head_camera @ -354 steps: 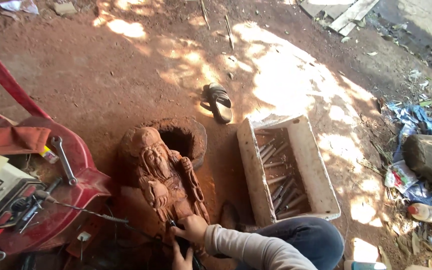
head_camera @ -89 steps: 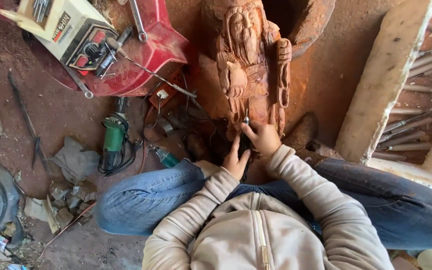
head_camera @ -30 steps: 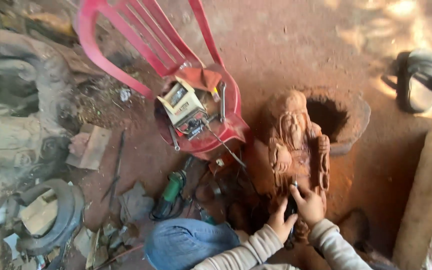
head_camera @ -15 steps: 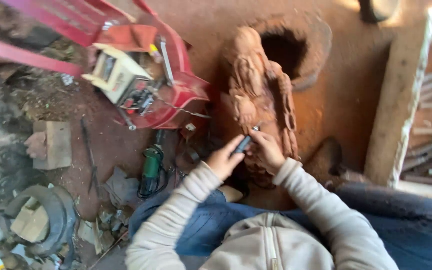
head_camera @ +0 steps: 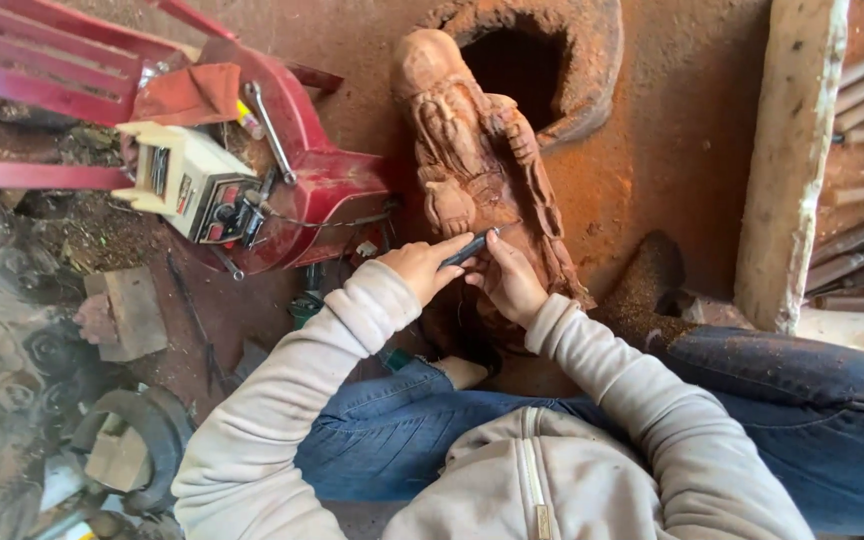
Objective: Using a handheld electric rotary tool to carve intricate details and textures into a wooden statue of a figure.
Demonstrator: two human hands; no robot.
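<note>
Hands meet low on a reddish wooden statue (head_camera: 477, 170) lying on the dirt floor. The left hand (head_camera: 420, 268) grips a slim dark carving tool (head_camera: 469, 246), tip on the wood; the right hand (head_camera: 510, 283) lies open against the statue just beside it, steadying. The carving looks heavy and stiff, its fine raised details likely fragile, best held by the thick body. Left of the statue, a cream box-shaped machine (head_camera: 187, 182) with a red-and-black panel sits on a red plastic chair (head_camera: 327, 190); right of it, a wooden tray (head_camera: 790, 150) of chisels.
</note>
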